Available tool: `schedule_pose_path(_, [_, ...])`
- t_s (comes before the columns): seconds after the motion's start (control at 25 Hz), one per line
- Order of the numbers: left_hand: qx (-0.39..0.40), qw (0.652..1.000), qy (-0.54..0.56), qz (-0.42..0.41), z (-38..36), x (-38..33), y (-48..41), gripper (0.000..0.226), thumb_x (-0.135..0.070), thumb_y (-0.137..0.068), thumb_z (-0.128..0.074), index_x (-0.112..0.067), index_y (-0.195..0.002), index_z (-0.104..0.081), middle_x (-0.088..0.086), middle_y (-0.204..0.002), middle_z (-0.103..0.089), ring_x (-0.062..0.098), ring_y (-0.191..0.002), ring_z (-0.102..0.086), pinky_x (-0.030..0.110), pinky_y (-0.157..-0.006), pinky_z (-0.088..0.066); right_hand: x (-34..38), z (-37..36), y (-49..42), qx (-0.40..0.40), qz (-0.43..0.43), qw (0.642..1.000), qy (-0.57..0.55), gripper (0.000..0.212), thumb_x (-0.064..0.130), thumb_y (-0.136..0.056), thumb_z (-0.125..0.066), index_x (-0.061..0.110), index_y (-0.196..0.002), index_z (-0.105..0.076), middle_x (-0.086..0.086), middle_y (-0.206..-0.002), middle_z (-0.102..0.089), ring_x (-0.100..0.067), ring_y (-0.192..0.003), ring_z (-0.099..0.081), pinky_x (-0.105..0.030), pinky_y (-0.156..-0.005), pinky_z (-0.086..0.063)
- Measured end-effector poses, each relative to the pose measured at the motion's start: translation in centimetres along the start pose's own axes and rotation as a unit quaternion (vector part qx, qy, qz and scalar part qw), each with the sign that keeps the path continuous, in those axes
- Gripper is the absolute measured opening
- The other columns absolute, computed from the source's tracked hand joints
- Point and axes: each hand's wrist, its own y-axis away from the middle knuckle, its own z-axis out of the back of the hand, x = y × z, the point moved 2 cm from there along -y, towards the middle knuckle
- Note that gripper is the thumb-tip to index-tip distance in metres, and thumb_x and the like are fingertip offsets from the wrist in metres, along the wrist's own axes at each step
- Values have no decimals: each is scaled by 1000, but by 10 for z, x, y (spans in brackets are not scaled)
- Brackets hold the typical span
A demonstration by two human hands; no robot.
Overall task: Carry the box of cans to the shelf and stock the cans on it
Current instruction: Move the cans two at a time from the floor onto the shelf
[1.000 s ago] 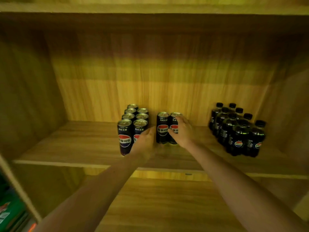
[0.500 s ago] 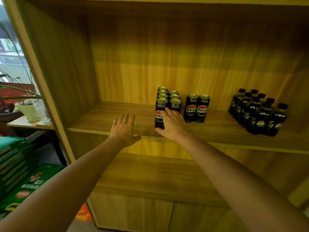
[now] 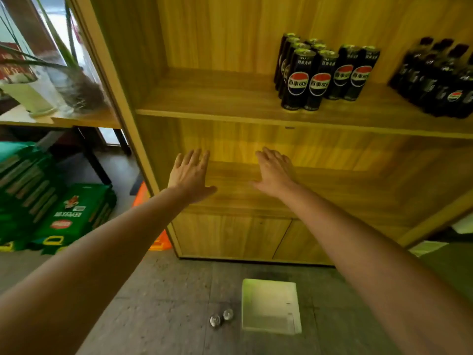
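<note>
Upper right: a tight cluster of dark bottles [image 3: 440, 80] with black caps, upright, blurred toward the frame's edge.

Far left: a wooden worktop [image 3: 84, 120] on dark legs, bearing a white pot [image 3: 28, 96] and, just beside it, a clear glass vase [image 3: 74, 90] with a brownish tangle inside. Long green leaves [image 3: 51, 34] above both; which vessel they belong to, impossible to tell.

Under and in front of the worktop, on the grey floor [image 3: 166, 290]: green cartons [image 3: 74, 216] stacked in several layers, red-and-white labels on top, yellow marks along the lower edges.

Just right of the cartons: an orange crate [image 3: 143, 198], mostly hidden.

Lower right edge: pale shapes [image 3: 462, 224], too cut off to identify.
</note>
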Motion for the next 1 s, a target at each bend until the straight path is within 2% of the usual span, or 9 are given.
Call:
schedule_pose_path(0.16, [48, 999, 23, 12, -99, 16, 18, 96, -49, -79, -60, -15, -149, -5, 10, -159, -8, 26, -147, -8, 42, -119, -6, 3, -104, 6, 85, -7, 996, -12, 85, 43, -82, -62, 10, -145, -18, -12, -156, -15, -29, -142, -19, -42, -116, -19])
schedule_pose_path(0.28, [48, 997, 50, 26, -185, 29, 31, 97, -45, -78, -63, -12, -149, -6, 12, -157, -16, 27, -145, -15, 42, -118, -12, 5, -197, 18, 133, 6, 991, -28, 84, 43, -83, -61, 10, -146, -17, -12, -156, -17, -29, -142, -18, -43, -117, -18])
schedule_pose_path(0.44, [81, 993, 71, 46, -325, 42, 56, 97, -42, -78, -65, -11, -149, -5, 12, -155, -21, 28, -143, -20, 41, -118, -15, 10, -352, 39, 189, 28, 981, -29, 84, 43, -80, -65, 8, -144, -22, -13, -154, -23, -30, -139, -25, -40, -114, -24])
schedule_pose_path(0.6, [137, 985, 92, 42, -480, 50, 82, 97, -40, -80, -65, -11, -149, -3, 13, -155, -22, 29, -143, -21, 40, -118, -15, 12, -513, 55, 225, 37, 971, -77, 86, 40, -80, -67, 8, -144, -21, -12, -154, -22, -29, -140, -25, -39, -114, -23])
schedule_pose_path(0.68, [170, 977, 119, 46, -553, 49, 94, 98, -36, -79, -67, -12, -149, -2, 13, -155, -22, 31, -140, -28, 40, -115, -22, 9, -584, 66, 241, 39, 964, -109, 85, 37, -79, -69, 7, -144, -22, -12, -152, -27, -29, -138, -29, -39, -112, -26])
schedule_pose_path(0.8, [226, 956, 183, 51, -656, 46, 114, 103, -27, -77, -72, -18, -149, 0, 10, -156, -18, 32, -134, -37, 39, -105, -38, 2, -686, 84, 273, 85, 954, -94, 90, 35, -76, -72, 9, -144, -20, -11, -152, -27, -28, -138, -29, -36, -113, -25])
schedule_pose_path(0.92, [263, 934, 237, 53, -738, 43, 132, 106, -25, -73, -75, -16, -149, -2, 12, -156, -19, 32, -139, -28, 39, -112, -29, -2, -763, 98, 307, 106, 941, -95, 95, 37, -74, -73, 11, -146, -16, -8, -155, -22, -25, -141, -24, -35, -114, -22])
schedule_pose_path(1.0, [264, 925, 264, 77, -779, 42, 141, 111, -31, -69, -78, -16, -149, -2, 12, -154, -25, 32, -139, -29, 41, -113, -28, -2, -799, 102, 304, 126, 939, -97, 96, 39, -73, -73, 13, -146, -17, -8, -154, -24, -25, -140, -27, -35, -112, -25])
